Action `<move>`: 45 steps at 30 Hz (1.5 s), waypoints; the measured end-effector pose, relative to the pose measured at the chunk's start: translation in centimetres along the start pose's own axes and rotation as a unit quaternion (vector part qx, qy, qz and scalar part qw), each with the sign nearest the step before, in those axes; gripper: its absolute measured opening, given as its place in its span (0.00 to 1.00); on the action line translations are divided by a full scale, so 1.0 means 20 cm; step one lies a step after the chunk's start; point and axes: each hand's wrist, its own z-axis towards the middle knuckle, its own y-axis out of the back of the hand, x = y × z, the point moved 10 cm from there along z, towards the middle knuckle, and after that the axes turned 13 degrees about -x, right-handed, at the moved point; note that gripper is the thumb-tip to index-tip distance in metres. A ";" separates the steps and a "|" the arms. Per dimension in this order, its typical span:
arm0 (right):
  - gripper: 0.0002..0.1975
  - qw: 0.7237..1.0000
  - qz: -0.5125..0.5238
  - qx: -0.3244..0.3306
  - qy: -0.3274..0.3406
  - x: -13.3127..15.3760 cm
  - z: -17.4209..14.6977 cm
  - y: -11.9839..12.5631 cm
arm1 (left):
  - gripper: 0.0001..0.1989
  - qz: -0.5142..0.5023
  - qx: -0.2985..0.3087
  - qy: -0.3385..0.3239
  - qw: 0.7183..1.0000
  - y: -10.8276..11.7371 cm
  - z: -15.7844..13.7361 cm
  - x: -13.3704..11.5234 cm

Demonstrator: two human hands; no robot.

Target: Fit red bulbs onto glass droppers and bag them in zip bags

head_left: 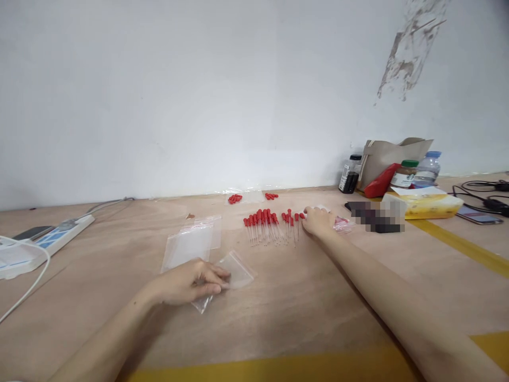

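My left hand [202,281] is closed on a small clear zip bag [238,271], pinched between thumb and fingers above the table. Behind it, flat clear zip bags [189,246] lie overlapping. Several glass droppers with red rubber bulbs [264,220] lie side by side in the middle, bulbs toward the wall. At their right end, my right hand [318,220] reaches down with curled fingers. One red bulb [302,216] shows right against its fingertips; the fingers hide what they grip, if anything. Beside that hand lies crumpled clear plastic with pink markings [342,225].
Loose red bulbs [234,199] lie near the wall. A white power strip [43,246] with cables sits at left. At right are a dark bottle [350,174], a grey-beige bag [392,154], a jar [404,174], a yellow tissue pack [431,204] and a phone [479,215].
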 end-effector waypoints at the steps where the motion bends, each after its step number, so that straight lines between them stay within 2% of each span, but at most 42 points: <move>1: 0.14 1.000 0.001 0.014 -0.001 0.00 0.01 -0.01 | 0.12 -0.033 0.044 -0.019 0.998 -0.04 -0.01 -0.05; 3: 0.15 0.999 -0.005 0.043 -0.012 0.01 0.04 -0.04 | 0.13 -0.056 0.086 -0.062 0.993 -0.10 -0.02 -0.14; 6: 0.16 0.998 -0.003 0.064 -0.023 0.02 0.07 -0.08 | 0.12 0.019 0.036 -0.122 0.992 -0.15 0.02 -0.23; 8: 0.14 0.997 0.009 0.072 -0.017 0.03 0.09 -0.10 | 0.13 0.087 0.002 -0.138 0.987 -0.19 0.04 -0.24; 11: 0.12 0.996 0.023 0.085 -0.014 0.05 0.09 -0.12 | 0.18 0.134 -0.042 -0.119 0.983 -0.20 0.07 -0.21; 17: 0.10 0.993 0.067 0.093 -0.029 0.05 0.10 -0.14 | 0.24 0.130 -0.033 -0.093 0.987 -0.25 0.07 -0.12; 21: 0.08 0.982 0.149 0.098 -0.061 0.04 0.12 -0.14 | 0.24 0.108 -0.047 -0.089 0.989 -0.24 0.07 -0.12; 24: 0.08 0.964 0.237 0.089 -0.083 0.02 0.15 -0.13 | 0.22 0.102 -0.059 -0.081 0.990 -0.23 0.08 -0.12; 30: 0.12 0.901 0.415 0.028 -0.123 -0.04 0.19 -0.02 | 0.19 0.134 -0.068 -0.054 0.987 -0.24 0.12 -0.11; 34: 0.14 0.849 0.498 -0.038 -0.170 -0.13 0.14 0.10 | 0.19 0.126 -0.088 -0.057 0.986 -0.24 0.12 -0.11; 36: 0.10 0.798 0.558 -0.043 -0.222 -0.18 0.05 0.12 | 0.19 0.110 -0.112 -0.059 0.986 -0.23 0.13 -0.11; 38: 0.06 0.734 0.621 -0.019 -0.274 -0.21 -0.08 0.09 | 0.19 0.093 -0.147 -0.059 0.983 -0.20 0.13 -0.11; 39: 0.06 0.715 0.639 0.003 -0.284 -0.21 -0.15 0.07 | 0.18 0.085 -0.162 -0.056 0.981 -0.19 0.13 -0.10; 42: 0.08 0.686 0.670 0.006 -0.283 -0.22 -0.32 0.05 | 0.17 0.070 -0.182 -0.053 0.979 -0.16 0.13 -0.09; 45: 0.10 0.676 0.678 -0.022 -0.287 -0.26 -0.42 0.03 | 0.16 0.060 -0.189 -0.057 0.978 -0.15 0.12 -0.07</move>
